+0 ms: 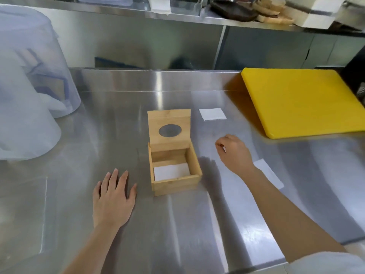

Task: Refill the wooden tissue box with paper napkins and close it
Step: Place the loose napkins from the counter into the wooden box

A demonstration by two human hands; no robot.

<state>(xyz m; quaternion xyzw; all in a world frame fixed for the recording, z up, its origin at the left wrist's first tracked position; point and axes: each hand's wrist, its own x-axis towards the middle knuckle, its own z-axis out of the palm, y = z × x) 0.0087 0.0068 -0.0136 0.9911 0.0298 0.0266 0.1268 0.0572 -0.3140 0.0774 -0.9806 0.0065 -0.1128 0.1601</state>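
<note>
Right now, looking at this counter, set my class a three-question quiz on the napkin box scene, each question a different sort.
1. True or false: the wooden box lid is shut.
2. Which hand lies flat on the counter? A) left hand B) right hand
3. What colour is the cutting board?

Key: 1 false; a napkin shows inside. 2 A. 3 yellow.
</note>
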